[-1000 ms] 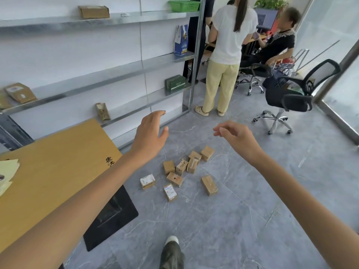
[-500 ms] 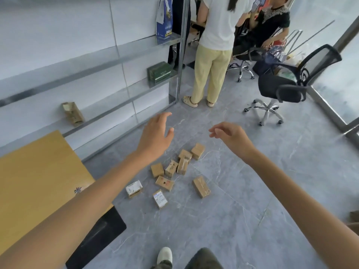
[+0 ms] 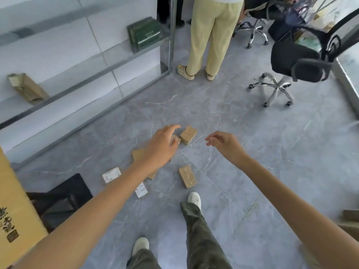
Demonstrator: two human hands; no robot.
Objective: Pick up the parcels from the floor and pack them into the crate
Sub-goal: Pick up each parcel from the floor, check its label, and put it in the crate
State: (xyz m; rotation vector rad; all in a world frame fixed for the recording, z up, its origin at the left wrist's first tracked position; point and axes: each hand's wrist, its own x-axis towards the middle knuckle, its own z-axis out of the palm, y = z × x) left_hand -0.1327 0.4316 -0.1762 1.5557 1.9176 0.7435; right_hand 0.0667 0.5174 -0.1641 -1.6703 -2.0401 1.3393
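At your far left the corner of a yellow table (image 3: 13, 200) juts in. A dark box (image 3: 66, 195) sits on the floor at its edge; whether that is the crate cannot be told. Behind them, metal shelves (image 3: 116, 63) run along the wall, holding a brown paper packet (image 3: 27, 88) and a green box (image 3: 144, 33).

The parcels lie scattered on the grey floor (image 3: 252, 152) in front of you. A white-labelled parcel (image 3: 111, 175) is furthest left, with a second labelled parcel (image 3: 141, 190) near your forearm. Your left hand (image 3: 161, 146) hovers over the middle of the group with fingers loosely spread. It holds nothing, and it hides several parcels beneath it. Just beyond its fingertips lies a square brown parcel (image 3: 188, 134), and a long brown parcel (image 3: 187, 176) lies nearer your front shoe (image 3: 194, 199).

Your right hand (image 3: 223, 142) hangs to the right of the group, fingers lightly curled and empty.

Past the parcels a person in yellow trousers (image 3: 207, 35) stands by the shelf post. Further right a black office chair (image 3: 299, 59) stands well apart from the parcels.
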